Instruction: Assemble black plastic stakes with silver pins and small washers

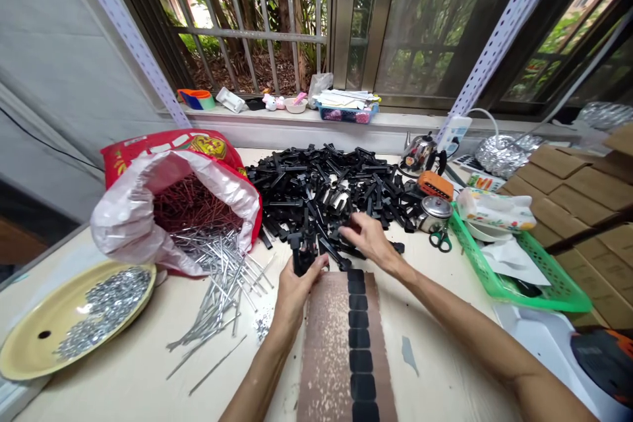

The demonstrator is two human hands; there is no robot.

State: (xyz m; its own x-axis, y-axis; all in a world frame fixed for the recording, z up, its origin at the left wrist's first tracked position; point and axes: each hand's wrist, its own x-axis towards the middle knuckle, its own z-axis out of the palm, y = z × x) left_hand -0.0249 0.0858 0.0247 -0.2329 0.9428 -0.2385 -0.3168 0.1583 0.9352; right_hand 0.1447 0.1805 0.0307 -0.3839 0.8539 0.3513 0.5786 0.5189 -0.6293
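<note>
My left hand (298,287) is closed around several black plastic parts (295,252), which stand upright at the top end of a brown board (326,343). A row of black rounded squares (359,343) runs down that board. My right hand (370,242) is over the near edge of a big heap of similar black plastic parts (297,184). Its fingers are curled in, and what they hold, if anything, is hidden. Left of my left hand lie loose long metal rods (222,293) and a few small metal bits (264,324).
On the left are a red sack (171,138) spilling rods and a yellow dish (30,323) of small metal pieces. Toward the right stand a kettle (419,153), a lidded metal pot (435,214), scissors (440,241), a green basket (475,270) and stacked cardboard boxes (593,191).
</note>
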